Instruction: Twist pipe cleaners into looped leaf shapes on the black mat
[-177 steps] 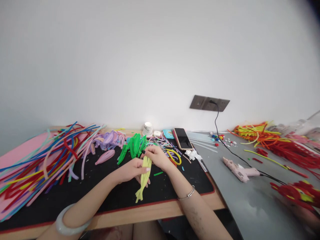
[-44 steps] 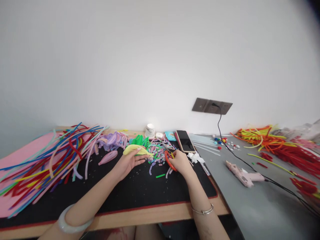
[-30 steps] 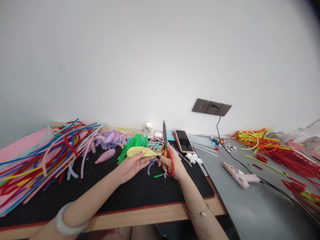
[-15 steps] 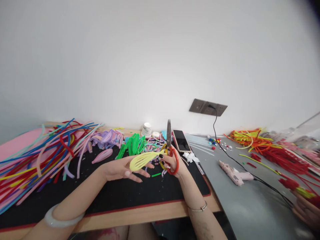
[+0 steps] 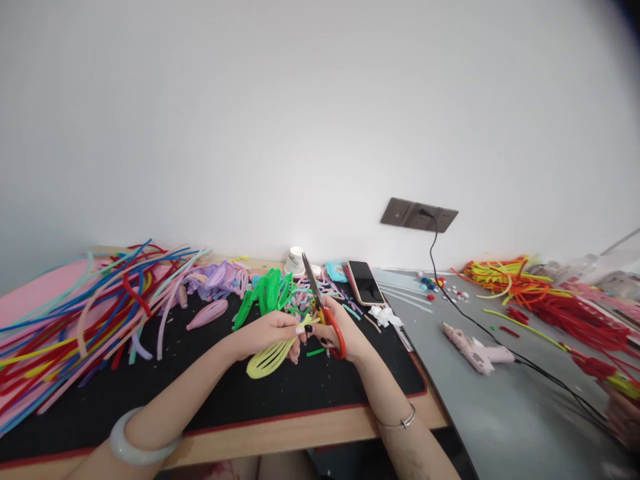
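Note:
A bundle of pale yellow pipe cleaners [image 5: 271, 360], bent into a leaf-like loop, hangs down to the left below my fingers. My left hand [image 5: 276, 331] pinches its gathered end. Against it my right hand [image 5: 334, 331] is closed, fingertips at the same end, with orange-handled scissors [image 5: 314, 285] hooked in the palm, blades pointing up. Just behind lies a heap of bent green pipe cleaners [image 5: 270, 291]. To its left, a pink pipe-cleaner petal [image 5: 207, 314] rests on the black mat [image 5: 200, 387].
Long coloured pipe cleaners [image 5: 100, 307] spread across the left. Behind my hands stand a paper cup [image 5: 295, 260] and a phone [image 5: 365, 283]. On the grey table at right lie a pink glue gun [image 5: 477, 350] with its cord and red pipe cleaners [image 5: 575, 320]. A co-worker's hand [image 5: 623, 417] shows at the right edge.
My left hand has gone from spread fingers under the yellow bundle to pinching its end. The bundle now droops lower, and the scissors have tilted left.

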Tool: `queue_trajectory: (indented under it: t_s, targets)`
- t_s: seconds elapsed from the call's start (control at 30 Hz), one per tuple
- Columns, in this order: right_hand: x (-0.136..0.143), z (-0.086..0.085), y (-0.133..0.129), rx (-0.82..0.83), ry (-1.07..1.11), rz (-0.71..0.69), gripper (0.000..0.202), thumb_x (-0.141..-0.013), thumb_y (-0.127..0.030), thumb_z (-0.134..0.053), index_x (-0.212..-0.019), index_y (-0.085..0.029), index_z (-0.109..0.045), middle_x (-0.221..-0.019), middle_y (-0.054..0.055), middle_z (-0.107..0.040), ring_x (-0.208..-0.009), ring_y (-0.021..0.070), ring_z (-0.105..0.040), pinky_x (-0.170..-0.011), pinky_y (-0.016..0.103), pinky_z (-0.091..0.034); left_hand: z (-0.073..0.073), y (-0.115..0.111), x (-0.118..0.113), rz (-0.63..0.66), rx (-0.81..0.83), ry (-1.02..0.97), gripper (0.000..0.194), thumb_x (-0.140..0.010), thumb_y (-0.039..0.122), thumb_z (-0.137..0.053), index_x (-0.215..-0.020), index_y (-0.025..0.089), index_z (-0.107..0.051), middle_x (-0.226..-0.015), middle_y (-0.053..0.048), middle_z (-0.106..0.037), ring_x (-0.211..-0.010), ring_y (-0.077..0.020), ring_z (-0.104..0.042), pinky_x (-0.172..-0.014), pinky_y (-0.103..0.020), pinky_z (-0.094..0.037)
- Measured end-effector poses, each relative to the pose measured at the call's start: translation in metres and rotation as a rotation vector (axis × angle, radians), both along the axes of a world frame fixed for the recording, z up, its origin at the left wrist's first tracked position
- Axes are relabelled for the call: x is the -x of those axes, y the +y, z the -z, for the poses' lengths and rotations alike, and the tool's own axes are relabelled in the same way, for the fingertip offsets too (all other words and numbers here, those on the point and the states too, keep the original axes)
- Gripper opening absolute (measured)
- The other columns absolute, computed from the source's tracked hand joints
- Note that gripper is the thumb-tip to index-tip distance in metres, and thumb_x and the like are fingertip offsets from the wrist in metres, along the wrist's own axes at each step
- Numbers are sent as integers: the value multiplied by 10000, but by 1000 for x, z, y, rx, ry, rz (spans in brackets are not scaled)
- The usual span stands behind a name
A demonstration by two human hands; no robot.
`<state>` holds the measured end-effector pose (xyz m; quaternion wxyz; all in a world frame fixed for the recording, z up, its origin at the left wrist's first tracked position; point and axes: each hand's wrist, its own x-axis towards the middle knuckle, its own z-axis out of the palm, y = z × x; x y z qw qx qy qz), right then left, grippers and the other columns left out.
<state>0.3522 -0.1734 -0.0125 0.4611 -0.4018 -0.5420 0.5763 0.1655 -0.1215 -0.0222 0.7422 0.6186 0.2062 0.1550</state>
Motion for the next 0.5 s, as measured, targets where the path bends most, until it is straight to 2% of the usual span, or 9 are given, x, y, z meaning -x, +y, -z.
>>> queue_trajectory:
  t_s: [0.13,0.3,0.37,0.5]
  targets:
    - [1,0,0,-33,22,0,446,-657,-291,-726,-932,-218,-382,-592,-92,-484,-367,23,-324,-340,147,-248,6,-2,-1,32,67,-63,290,-782,402,-599,-684,129,-573,-516,-14,-572,-491,-132,-569,-566,-268,-458]
    - [6,1,-1,-73,54,-5,473,-633,-331,-748,-928,-218,-395,-604,-77,-495,-392,39,-374,-377,166,-302,11,-4,0,144,172,-100,284,-790,411,-589,-705,141,-554,-457,25,-485,-417,-106,-506,-515,-255,-431]
    - [5,2,0,-54,42,21,441,-659,-369,-725,-917,-217,-402,-582,-78,-493,-364,34,-349,-354,161,-270,11,-3,0,92,174,-126,293,-785,421,-592,-703,145,-537,-473,33,-472,-422,-101,-499,-514,-257,-433]
    - [-5,4,2,-38,-21,173,328,-774,-494,-565,-784,-199,-422,-515,-67,-483,-285,32,-275,-295,179,-205,11,4,0,-199,204,-170,286,-772,422,-608,-769,143,-545,-568,51,-441,-464,-74,-462,-514,-238,-424]
